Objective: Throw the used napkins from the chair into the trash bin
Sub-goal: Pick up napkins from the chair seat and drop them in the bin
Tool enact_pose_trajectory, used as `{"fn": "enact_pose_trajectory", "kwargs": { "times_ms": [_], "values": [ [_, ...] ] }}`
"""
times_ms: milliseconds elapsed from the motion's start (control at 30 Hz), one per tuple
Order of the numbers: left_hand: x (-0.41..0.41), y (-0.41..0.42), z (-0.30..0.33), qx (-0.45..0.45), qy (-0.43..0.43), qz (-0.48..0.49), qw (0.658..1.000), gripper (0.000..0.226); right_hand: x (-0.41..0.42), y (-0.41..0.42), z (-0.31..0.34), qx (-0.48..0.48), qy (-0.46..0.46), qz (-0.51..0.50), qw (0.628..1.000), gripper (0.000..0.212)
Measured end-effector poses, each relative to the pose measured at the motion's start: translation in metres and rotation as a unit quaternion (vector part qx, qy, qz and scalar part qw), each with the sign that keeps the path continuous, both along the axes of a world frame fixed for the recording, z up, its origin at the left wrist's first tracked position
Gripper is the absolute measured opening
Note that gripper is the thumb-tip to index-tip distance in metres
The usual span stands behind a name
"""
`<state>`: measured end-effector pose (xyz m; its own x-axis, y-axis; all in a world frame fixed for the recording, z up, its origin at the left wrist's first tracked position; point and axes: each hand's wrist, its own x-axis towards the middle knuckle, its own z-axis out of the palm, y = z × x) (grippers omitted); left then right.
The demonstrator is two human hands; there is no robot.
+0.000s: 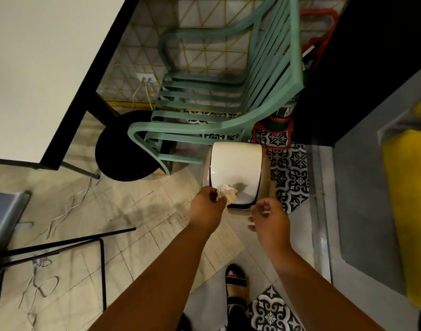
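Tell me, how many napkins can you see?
1. A crumpled napkin is pinched in the left hand, right over the white lid of the trash bin. The green chair seat looks bare; any napkins already inside the bin are hidden.

Left hand (207,206) covers part of the napkin (227,192). Table (37,68) is cut off at the frame's left edge.

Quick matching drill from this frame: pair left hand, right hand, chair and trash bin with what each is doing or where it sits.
1. left hand
2. right hand
3. chair
4. trash bin

A. white swing lid, below the hands
B. pinches a crumpled napkin over the lid
C. holds no napkin, beside the bin
D. teal slats, seat bare

Pairs: 1-B, 2-C, 3-D, 4-A
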<state>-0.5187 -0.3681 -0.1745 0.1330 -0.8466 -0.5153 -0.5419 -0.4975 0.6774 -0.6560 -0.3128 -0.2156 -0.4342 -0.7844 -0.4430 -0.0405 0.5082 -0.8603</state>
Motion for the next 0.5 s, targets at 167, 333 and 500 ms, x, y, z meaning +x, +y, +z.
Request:
{"fn": "enact_pose_trajectory", "kwargs": {
  "times_ms": [167, 333, 500],
  "values": [
    [-0.026, -0.016, -0.019, -0.005, -0.082, -0.060, 0.995, 0.020, -0.022, 0.019, -0.001, 0.019, -0.040, -0.032, 0.998, 0.011],
    [-0.042, -0.018, -0.035, 0.039, -0.083, -0.119, 0.989, 0.034, -0.035, 0.028, -0.003, 0.011, -0.030, -0.042, 0.999, 0.010],
    [-0.034, -0.009, -0.028, 0.053, -0.087, -0.139, 0.985, 0.037, -0.030, 0.022, 0.004, 0.039, -0.058, -0.040, 0.997, 0.008]
  ]
}}
